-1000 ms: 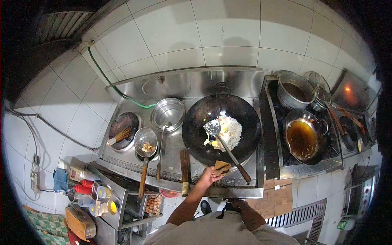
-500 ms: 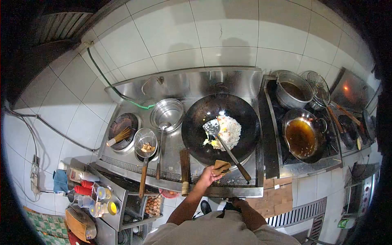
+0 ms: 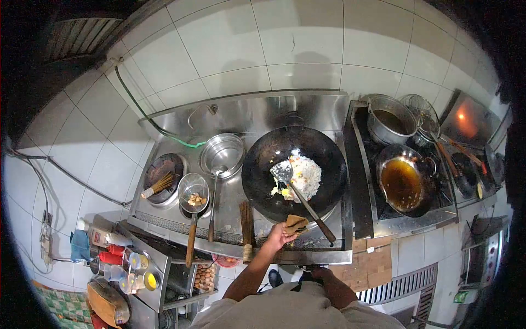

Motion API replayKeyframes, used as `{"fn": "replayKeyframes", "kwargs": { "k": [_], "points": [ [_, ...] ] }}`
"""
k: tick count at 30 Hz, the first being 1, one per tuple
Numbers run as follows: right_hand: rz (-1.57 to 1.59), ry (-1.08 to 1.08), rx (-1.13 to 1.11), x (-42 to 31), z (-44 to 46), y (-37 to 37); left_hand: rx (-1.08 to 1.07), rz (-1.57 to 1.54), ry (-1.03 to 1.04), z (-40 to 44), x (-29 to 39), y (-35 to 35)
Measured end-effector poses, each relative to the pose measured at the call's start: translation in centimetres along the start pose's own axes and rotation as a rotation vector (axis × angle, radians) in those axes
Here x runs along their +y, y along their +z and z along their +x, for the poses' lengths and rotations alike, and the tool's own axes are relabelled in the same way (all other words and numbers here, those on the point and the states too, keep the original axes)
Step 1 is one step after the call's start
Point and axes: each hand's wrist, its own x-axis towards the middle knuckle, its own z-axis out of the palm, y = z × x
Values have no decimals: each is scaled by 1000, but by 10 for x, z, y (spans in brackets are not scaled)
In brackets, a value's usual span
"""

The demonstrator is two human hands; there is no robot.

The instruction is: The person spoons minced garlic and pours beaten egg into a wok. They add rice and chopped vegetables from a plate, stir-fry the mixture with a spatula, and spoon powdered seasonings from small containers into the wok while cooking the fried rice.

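Observation:
My left hand [image 3: 279, 237] is closed on a folded brown cloth [image 3: 296, 225] at the near rim of a large black wok [image 3: 263, 164]. White rice [image 3: 308, 176] with bits of yellow egg [image 3: 283, 192] lies in the wok. A wok spatula [image 3: 312, 208] leans there, its blade on the food and its wooden handle out over the near rim, with no hand on it. My right hand [image 3: 319, 272] is low by my body at the stove's front edge, its fingers hidden.
Left of the wok are a bamboo brush [image 3: 247, 225], a ladle [image 3: 212, 219] in a steel bowl [image 3: 207, 156], and a strainer [image 3: 193, 204] holding browned pieces. To the right stand a pan of brown liquid [image 3: 402, 183] and a deep pot [image 3: 374, 129]. Eggs [image 3: 205, 277] sit below left.
The view has shifted very slightly. My left hand stays with the cloth at the wok's rim, and the spatula and rice lie as before.

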Motion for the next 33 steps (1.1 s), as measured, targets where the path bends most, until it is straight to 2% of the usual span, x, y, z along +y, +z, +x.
{"fn": "replayKeyframes", "kwargs": {
  "k": [2, 17, 29, 33],
  "points": [
    [-1, 1, 1, -1, -1, 0, 72, -8, -14, -1, 1, 4],
    [-9, -2, -4, -3, -4, -2, 110, -13, -45, 3, -1, 3],
    [-12, -2, -7, -2, -7, -6, 38, -53, -7, 0, -3, -2],
    [-9, -5, -12, -2, -6, -5, 81, -53, -33, 6, -7, -5]
  ]
}}
